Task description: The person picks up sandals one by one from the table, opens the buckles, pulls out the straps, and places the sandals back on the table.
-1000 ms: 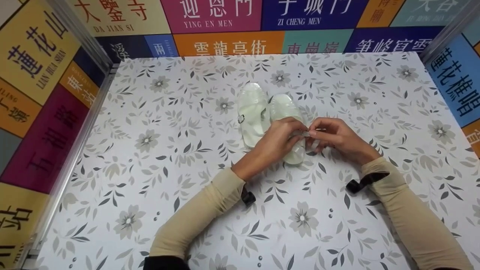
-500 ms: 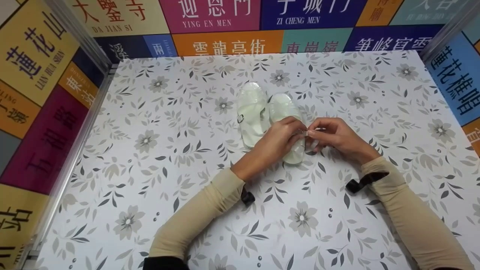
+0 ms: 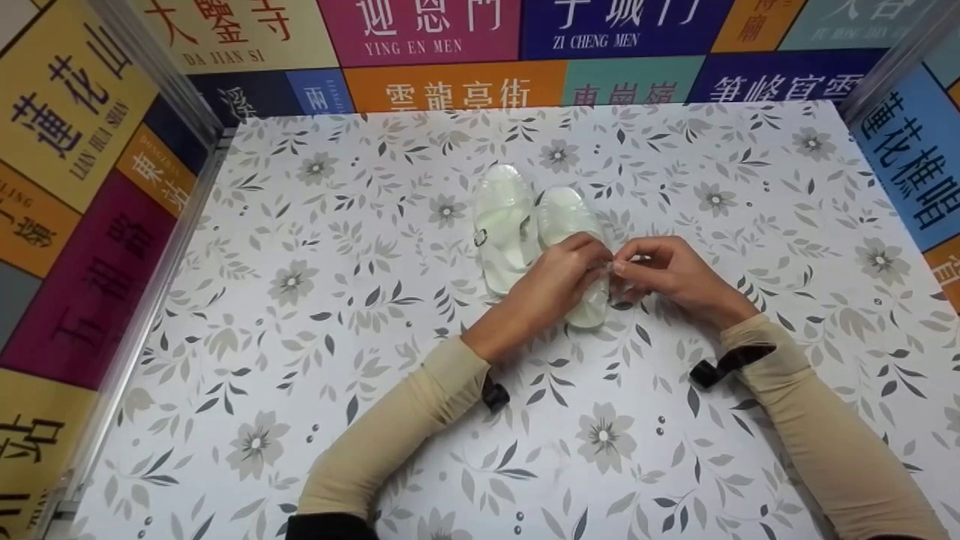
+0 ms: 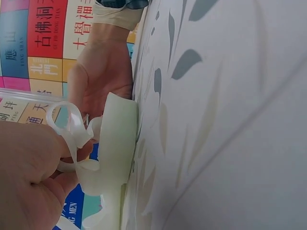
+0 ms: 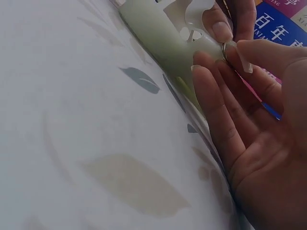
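- Pinching the strap [image 5: 204,45] of this sandal [image 3: 570,217]: left hand [image 3: 555,274] from nine o'clock, right hand [image 3: 671,274] from three!
- Second sandal [image 3: 504,251], ten o'clock, on the worktop [image 3: 394,165].

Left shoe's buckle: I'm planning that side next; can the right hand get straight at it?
Probably not: the left hand and right shoe lie between the right hand and the buckle.

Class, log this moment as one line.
left hand: holds sandal strap | right hand: pinches same strap | other sandal: alongside on table
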`<state>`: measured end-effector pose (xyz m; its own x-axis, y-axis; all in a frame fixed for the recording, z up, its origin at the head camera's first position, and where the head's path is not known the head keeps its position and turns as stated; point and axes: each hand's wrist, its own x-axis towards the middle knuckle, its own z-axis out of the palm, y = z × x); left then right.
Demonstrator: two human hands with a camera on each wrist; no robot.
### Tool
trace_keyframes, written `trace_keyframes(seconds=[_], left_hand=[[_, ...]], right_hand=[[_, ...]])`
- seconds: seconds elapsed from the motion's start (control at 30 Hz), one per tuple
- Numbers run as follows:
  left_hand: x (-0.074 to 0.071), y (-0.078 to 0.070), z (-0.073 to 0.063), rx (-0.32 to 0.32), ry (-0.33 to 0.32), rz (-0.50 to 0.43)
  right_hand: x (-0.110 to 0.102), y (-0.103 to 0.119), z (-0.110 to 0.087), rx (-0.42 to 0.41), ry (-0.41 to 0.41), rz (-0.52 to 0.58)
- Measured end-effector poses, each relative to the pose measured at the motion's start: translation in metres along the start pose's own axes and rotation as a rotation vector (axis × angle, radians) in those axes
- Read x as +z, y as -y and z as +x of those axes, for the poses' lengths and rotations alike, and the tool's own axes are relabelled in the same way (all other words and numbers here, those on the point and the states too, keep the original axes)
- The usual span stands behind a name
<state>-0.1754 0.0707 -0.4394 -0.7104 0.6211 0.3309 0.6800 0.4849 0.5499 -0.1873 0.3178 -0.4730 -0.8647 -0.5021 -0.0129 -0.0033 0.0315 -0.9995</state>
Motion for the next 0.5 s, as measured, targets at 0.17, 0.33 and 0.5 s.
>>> trace_keyframes(seconds=[0.17,0.33,0.5], left_hand=[[0.0005,-0.003,0.0001,0.027,0.001,0.046],[0.0017,-0.0036,0.0012,-0.004,-0.014,0.03],[0.002,-0.0028,0.0006,-0.051,-0.024,0.004]], right_hand=[[0.001,0.0004,0.0007,-0.002,0.006,0.006],[-0.0028,0.0023,-0.0005,0.009,0.036,0.028],[-0.0049,0.0023,-0.0009,0.012,0.049,0.036]])
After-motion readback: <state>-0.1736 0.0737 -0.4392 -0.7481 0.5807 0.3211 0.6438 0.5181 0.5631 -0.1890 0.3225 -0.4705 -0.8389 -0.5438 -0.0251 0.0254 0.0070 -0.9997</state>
